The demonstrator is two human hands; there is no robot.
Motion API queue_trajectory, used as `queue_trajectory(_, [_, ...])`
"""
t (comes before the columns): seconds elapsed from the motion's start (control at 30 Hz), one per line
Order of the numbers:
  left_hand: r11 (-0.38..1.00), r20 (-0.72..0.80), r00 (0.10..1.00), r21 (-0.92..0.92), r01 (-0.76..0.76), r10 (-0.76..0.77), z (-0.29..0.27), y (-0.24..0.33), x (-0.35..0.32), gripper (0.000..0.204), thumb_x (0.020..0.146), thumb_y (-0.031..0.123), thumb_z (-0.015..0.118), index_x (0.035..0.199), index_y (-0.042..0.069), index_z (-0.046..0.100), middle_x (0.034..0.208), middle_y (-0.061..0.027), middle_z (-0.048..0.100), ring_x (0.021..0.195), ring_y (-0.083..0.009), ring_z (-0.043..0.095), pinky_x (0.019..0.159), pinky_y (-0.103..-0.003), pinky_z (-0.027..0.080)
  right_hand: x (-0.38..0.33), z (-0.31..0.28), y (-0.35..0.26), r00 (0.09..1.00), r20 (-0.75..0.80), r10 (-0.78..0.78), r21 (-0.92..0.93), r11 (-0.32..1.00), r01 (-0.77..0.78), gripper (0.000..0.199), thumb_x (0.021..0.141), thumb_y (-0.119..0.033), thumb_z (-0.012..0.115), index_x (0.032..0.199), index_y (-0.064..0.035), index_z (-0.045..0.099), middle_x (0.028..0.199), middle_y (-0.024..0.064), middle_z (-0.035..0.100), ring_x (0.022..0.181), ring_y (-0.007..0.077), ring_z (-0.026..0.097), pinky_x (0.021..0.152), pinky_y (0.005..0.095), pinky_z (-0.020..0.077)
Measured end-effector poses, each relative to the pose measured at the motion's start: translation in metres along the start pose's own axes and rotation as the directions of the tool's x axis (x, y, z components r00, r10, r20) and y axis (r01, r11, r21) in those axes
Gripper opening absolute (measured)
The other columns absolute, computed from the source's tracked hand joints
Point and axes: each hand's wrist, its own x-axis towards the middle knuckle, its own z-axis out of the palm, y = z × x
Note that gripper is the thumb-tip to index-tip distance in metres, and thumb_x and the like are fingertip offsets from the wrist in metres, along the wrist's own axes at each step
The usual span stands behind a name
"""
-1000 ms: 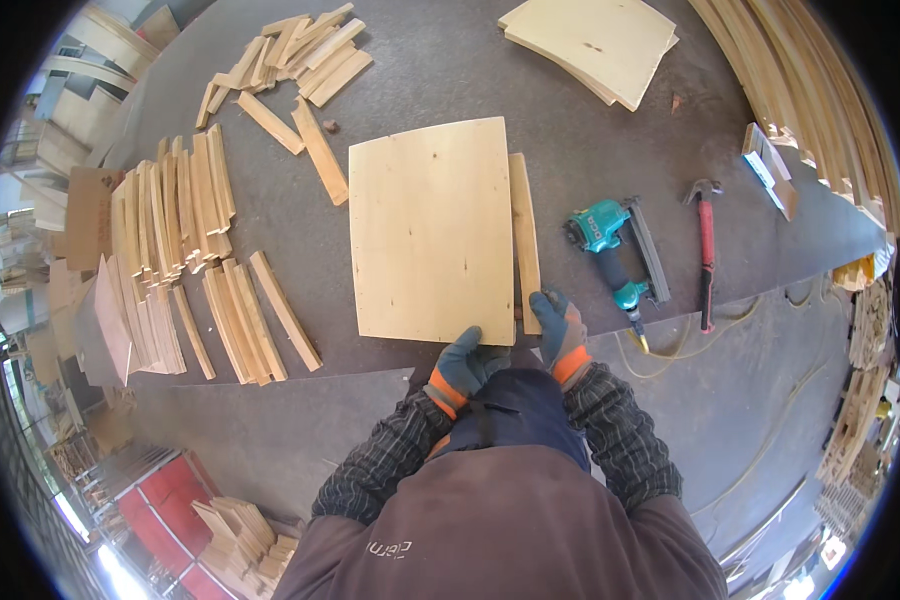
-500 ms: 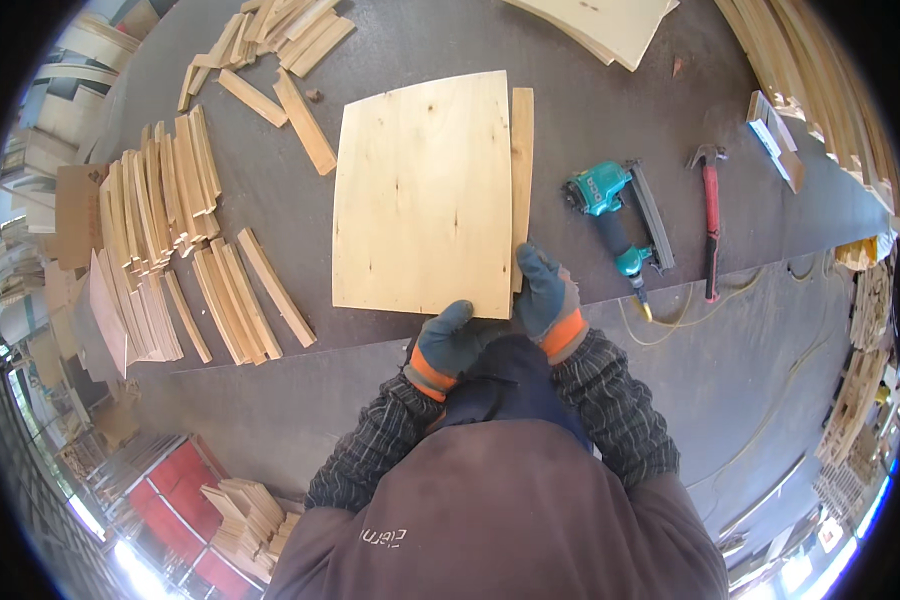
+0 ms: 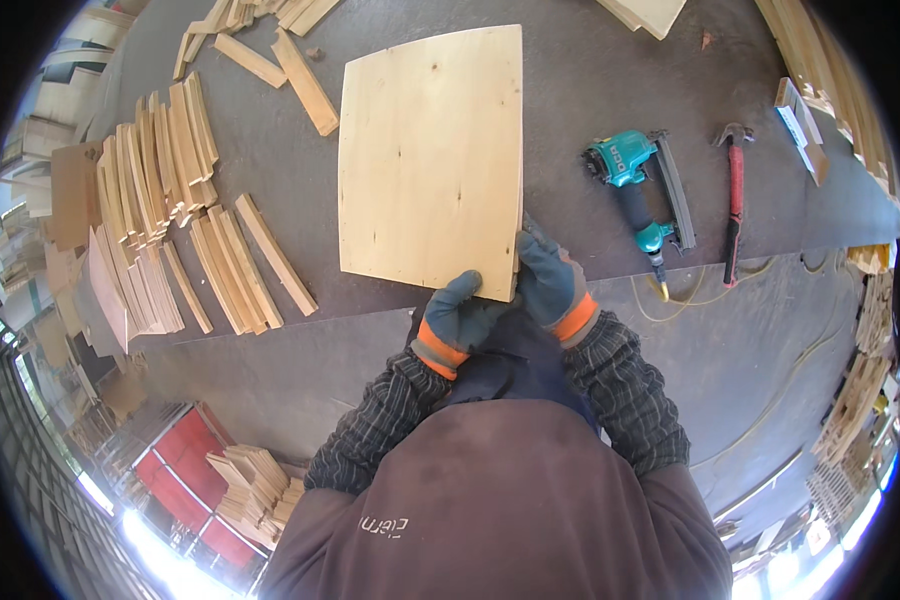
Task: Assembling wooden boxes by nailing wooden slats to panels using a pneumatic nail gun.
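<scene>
A pale plywood panel with small knots lies in front of me, its near edge over the table edge. My left hand, in a grey-blue glove with an orange cuff, is closed on the near edge, thumb on top. At the near right corner my right hand, gloved alike, is closed around a wooden strip held against the panel's right edge. Only a thin sliver of that strip shows; the rest is hidden under the panel. The fingers beneath the panel are out of sight.
On the dark table, a teal nail gun with a hose and a red-handled claw hammer lie to the right. Wooden strips are laid out at left. More boards are stacked far right.
The strip that stuck out along the panel's right side has slid almost fully beneath it, its edge now nearly flush. The surroundings have shifted slightly in view.
</scene>
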Motion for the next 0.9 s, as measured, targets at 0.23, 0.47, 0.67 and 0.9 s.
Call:
queue_trajectory(0.23, [0.999, -0.06, 0.998, 0.031, -0.013, 0.015, -0.005, -0.008, 0.01, 0.046, 0.105, 0.009, 0.062, 0.148, -0.004, 0.051, 0.14, -0.0216, 0.065, 0.125, -0.0372, 0.068, 0.1, -0.056, 0.063, 0.005, -0.017, 0.02, 0.997, 0.077, 0.023, 0.183, 0.982, -0.037, 0.06, 0.117, -0.033, 0.048, 0.167, -0.0046, 0.034, 0.16, 0.0136, 0.052, 0.143, 0.0231, 0.055, 0.117, 0.0368, 0.0496])
queue_trajectory(0.47, [1.0, -0.093, 0.995, 0.01, -0.028, 0.029, -0.005, -0.015, 0.016, 0.046, 0.105, 0.009, 0.062, 0.148, -0.004, 0.052, 0.138, -0.0209, 0.066, 0.123, -0.0376, 0.069, 0.102, -0.056, 0.062, 0.01, -0.02, 0.042, 0.999, 0.013, -0.035, 0.398, 0.917, 0.027, 0.06, 0.115, -0.031, 0.052, 0.167, -0.0061, 0.035, 0.159, 0.0135, 0.053, 0.14, 0.0242, 0.058, 0.115, 0.0387, 0.0527])
queue_trajectory(0.67, [0.999, -0.087, 0.996, 0.036, -0.029, 0.032, -0.011, -0.02, 0.028, 0.047, 0.106, 0.009, 0.063, 0.149, -0.004, 0.05, 0.138, -0.021, 0.066, 0.126, -0.0374, 0.067, 0.106, -0.058, 0.06, 0.012, -0.028, 0.038, 0.998, -0.025, -0.055, 0.352, 0.934, 0.061, 0.061, 0.114, -0.035, 0.055, 0.165, -0.0051, 0.038, 0.157, 0.0129, 0.055, 0.139, 0.0229, 0.058, 0.113, 0.0377, 0.0528])
queue_trajectory(0.9, [0.934, -0.078, 0.978, 0.291, 0.206, -0.192, -0.006, -0.017, 0.011, 0.042, 0.11, 0.03, 0.063, 0.141, 0.002, 0.06, 0.128, -0.018, 0.071, 0.108, -0.031, 0.072, 0.085, -0.042, 0.063, -0.008, -0.017, -0.004, 0.989, -0.062, -0.137, 0.001, 0.99, 0.138, 0.068, 0.111, -0.043, 0.058, 0.163, -0.0019, 0.041, 0.151, 0.0131, 0.061, 0.135, 0.0209, 0.06, 0.112, 0.0364, 0.0519])
